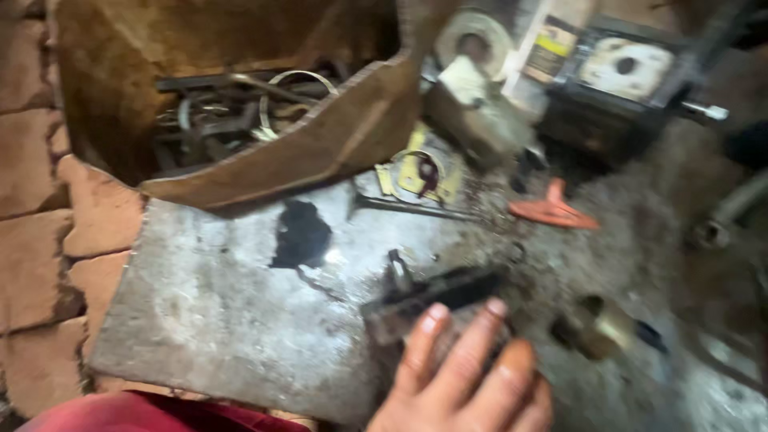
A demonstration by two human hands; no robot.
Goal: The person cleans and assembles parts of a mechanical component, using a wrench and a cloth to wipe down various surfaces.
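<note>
A: Where are my fingers (448, 352) right now?

B: One hand (464, 384) in view, bottom centre. Can't tell which hand for sure; frame is blurred. Fingers loosely spread, tips pointing up-left, pinching nothing.

A: And the part?

B: Dark, oblong metal tool (432, 294) lies directly beyond my fingertips, touching or just short of them. Blur hides the contact. Its long axis runs low-left to upper-right, roughly crosswise to my fingers. The left end looks chunkier, with a small loop or hook on top.

A: What's it sitting on?

B: Grey scuffed metal plate surface (224, 320), with a black oily stain (302, 234) further up-left. Plate rests over reddish bricks (32, 264).

A: Anything else close?

B: Small brass-coloured round fitting (596, 326) just to the right of my fingers, apart from the tool. Further out: long thin metal rod (416, 208), orange plastic piece (552, 210), and a rusty brown metal box (320, 144) holding rings and scrap at the top-left.

A: Other hand?

B: Not in view.
</note>
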